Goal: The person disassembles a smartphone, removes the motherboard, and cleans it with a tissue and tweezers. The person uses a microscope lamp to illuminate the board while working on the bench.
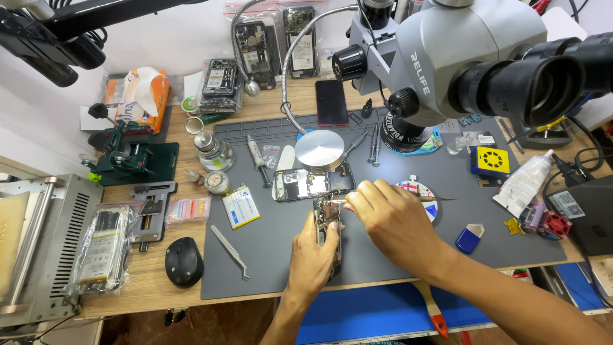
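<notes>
My left hand [313, 252] grips an opened phone body [327, 220], holding it upright on edge over the grey work mat [268, 255]. My right hand [391, 220] holds a thin metal tool [440, 199] whose tip meets the top of that phone. A second opened phone [306, 184] lies flat on the mat just beyond, partly under a round metal disc [319, 151]. A large grey microscope head [460, 57] hangs above the right side.
Tweezers [231, 252], a white-and-blue phone battery [241, 206], a syringe [258, 160] and screwdrivers [373, 145] lie on the mat. A black mouse [182, 260], a green vise [131, 160] and a metal machine [48, 249] stand left. A yellow box [490, 160] and white tube [523, 182] sit right.
</notes>
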